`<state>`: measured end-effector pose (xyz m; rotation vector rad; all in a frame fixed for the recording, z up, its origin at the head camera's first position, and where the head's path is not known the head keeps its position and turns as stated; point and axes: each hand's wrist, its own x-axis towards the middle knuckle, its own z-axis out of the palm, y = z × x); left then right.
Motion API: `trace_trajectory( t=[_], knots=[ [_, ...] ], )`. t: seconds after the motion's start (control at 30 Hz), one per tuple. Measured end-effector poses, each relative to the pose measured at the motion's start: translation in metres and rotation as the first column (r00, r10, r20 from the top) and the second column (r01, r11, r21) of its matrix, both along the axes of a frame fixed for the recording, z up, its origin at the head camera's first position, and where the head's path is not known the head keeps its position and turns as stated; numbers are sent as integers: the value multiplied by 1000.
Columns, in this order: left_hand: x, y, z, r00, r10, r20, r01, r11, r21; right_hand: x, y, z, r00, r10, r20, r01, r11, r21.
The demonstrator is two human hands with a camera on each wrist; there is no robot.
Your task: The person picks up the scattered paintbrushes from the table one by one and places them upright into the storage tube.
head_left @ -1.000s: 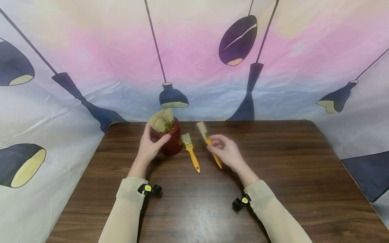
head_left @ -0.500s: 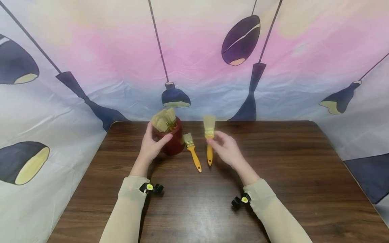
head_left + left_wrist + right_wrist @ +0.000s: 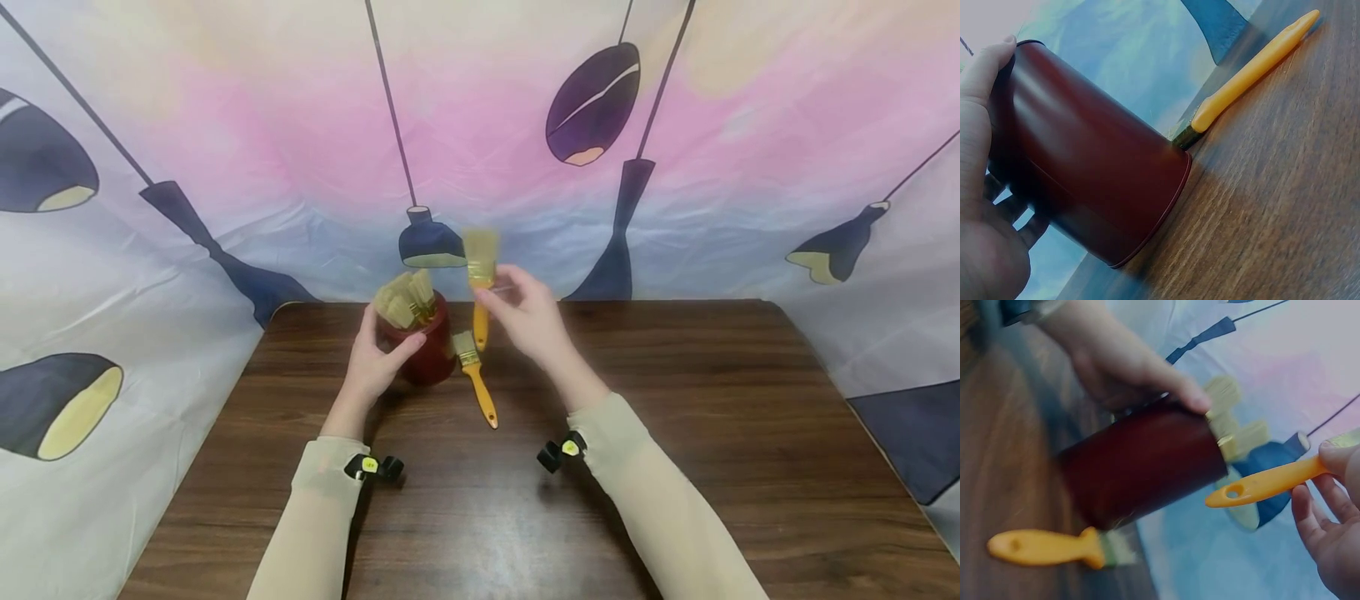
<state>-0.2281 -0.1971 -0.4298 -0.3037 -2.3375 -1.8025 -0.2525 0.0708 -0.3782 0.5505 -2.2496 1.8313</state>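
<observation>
A dark red cylindrical cup (image 3: 429,354) stands near the table's far edge with several paintbrushes (image 3: 401,302) in it, bristles up. My left hand (image 3: 371,358) grips the cup from its left side, thumb across the near rim. Between thumb and fingers, my right hand (image 3: 528,317) pinches a yellow-handled paintbrush (image 3: 481,287) by its upper handle. That brush is raised bristles up, right of the cup; in the right wrist view its handle end (image 3: 1241,490) points toward the cup. Another yellow-handled paintbrush (image 3: 478,387) lies on the table, its bristles close beside the cup's base.
The dark wood table (image 3: 675,467) reaches well to the right of the hands. Behind its far edge hangs a cloth backdrop (image 3: 495,150) printed with lamps. Each sleeve cuff carries a small black wrist camera (image 3: 375,467).
The right hand has turned its paintbrush more upright, then lifted it and carried it left toward the cup. My left hand and the brush on the table stay in place.
</observation>
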Motion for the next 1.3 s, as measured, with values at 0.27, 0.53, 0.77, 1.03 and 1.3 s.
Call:
trace_trajectory(
  t=[0.27,0.53,0.77,1.03,1.3],
  knots=[
    [-1,-1,-1,1000,-8,-10,8,1000,25,-15,-35,30,996,16,-91,-21,999,-48],
    [-2,-1,-2,1000,-4,-14,4,1000,15,-20,-60,29,995,59,-77,-57,998,33],
    [-2,-1,-2,1000,-5,-15,5,1000,8,-23,-68,14,994,92,-55,-82,983,164],
    [-2,1,-2,999,-3,-33,4,1000,20,-26,-69,3,986,167,-14,-149,910,388],
    [-2,1,-2,999,-6,-49,8,1000,25,-26,-69,4,986,149,-80,-112,929,353]
  ],
)
